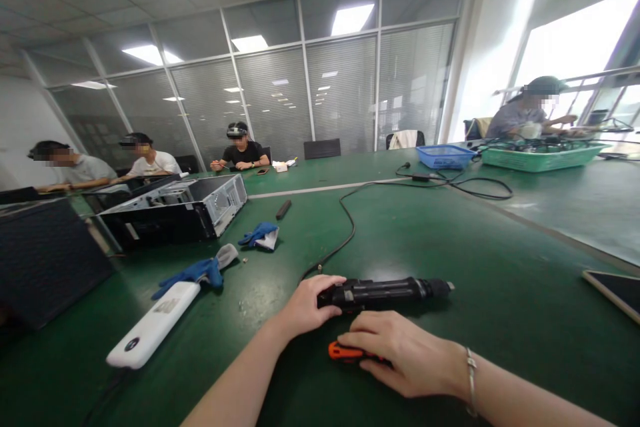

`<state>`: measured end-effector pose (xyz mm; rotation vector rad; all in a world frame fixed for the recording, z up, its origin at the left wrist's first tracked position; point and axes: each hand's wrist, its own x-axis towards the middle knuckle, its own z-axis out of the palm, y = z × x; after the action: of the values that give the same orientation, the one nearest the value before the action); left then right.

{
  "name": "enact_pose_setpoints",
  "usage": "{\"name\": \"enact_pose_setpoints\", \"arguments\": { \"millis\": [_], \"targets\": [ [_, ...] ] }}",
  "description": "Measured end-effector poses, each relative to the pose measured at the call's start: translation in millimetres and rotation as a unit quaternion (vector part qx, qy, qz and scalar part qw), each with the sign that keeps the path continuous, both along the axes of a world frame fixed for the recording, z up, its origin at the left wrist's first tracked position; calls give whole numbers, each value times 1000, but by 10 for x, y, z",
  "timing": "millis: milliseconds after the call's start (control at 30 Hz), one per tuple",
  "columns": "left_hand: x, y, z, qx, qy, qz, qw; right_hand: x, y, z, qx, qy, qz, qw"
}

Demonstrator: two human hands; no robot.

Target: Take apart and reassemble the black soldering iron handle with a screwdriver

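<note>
A black electric screwdriver (387, 291) lies on the green table, its tip pointing right. My left hand (306, 305) is closed round its rear end, thumb on the near side and fingers over the top. Just in front of it, closer to me, my right hand (405, 350) is closed over a small orange-and-black hand tool (342, 351). Only the tool's orange end and a bit of black show; my fingers hide the rest, so its kind cannot be made out. A metal bracelet circles my right wrist.
To the left are a white power bank-like device (156, 327), blue work gloves (193, 278) and an open computer case (175, 217). A black cable (351, 227) crosses the table toward a blue basket (445, 159) and a green basket (545, 157). Several people sit around.
</note>
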<state>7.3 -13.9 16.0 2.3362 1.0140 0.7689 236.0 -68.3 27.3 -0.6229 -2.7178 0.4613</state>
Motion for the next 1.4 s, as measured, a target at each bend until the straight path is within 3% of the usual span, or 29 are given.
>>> {"name": "enact_pose_setpoints", "arguments": {
  "millis": [200,333,400,500,667,833,967,1067,1167,1400],
  "targets": [
    [-11,7,14,-18,9,10,1000,58,148,25,-11,64,-39,997],
    [-24,7,20,-18,15,5,1000,377,428,11,31,130,-148,980],
    [-28,2,26,-14,13,1,1000,600,559,-32,48,106,-189,975],
    [-34,-7,31,-12,10,4,1000,887,661,-102,1,64,-195,979],
    [-41,0,15,-2,6,9,1000,1064,632,-148,-51,42,-185,980],
    [-73,36,-4,30,0,48,998,1056,671,-196,-12,34,-205,978],
    [-130,82,-8,72,-21,94,993,1230,890,-338,40,37,-281,958],
    [-158,94,-9,82,-26,107,991,1541,1115,-492,72,22,-385,920],
    [-157,84,-15,78,-24,109,991,1925,1288,-603,96,-4,-540,836],
    [-120,77,-42,66,-11,90,994,2675,1332,-643,92,-33,-724,683]
  ]
}}
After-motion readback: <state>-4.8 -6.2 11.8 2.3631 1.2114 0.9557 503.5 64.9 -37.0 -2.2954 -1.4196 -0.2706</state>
